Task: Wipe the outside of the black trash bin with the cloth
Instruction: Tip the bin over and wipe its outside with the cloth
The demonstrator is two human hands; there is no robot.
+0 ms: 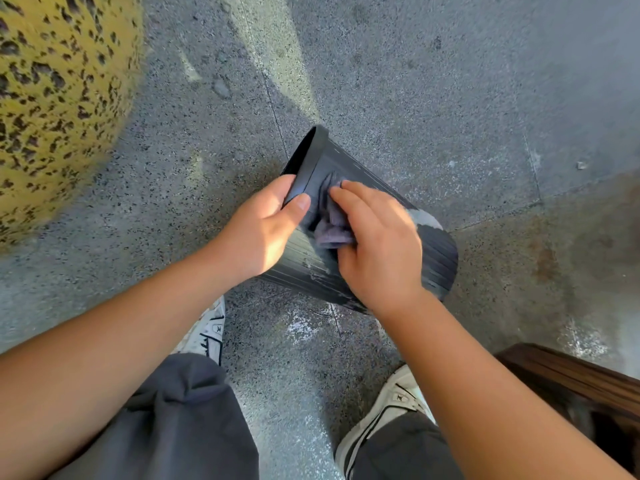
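The black ribbed trash bin (436, 258) is held tilted on its side above the floor, its open mouth toward the upper left. My left hand (259, 230) grips the rim, thumb on the outside wall and fingers inside the opening. My right hand (377, 244) presses a crumpled grey cloth (332, 223) against the bin's outer wall just below the rim, fingers bent over the cloth. Pale dusty smears show on the bin's lower wall and near its base.
A speckled grey stone floor (450, 98) lies all around. A large yellow spotted rounded object (52, 98) fills the upper left. A dark wooden piece of furniture (581, 382) stands at the lower right. My feet in white sneakers (207, 334) are below the bin.
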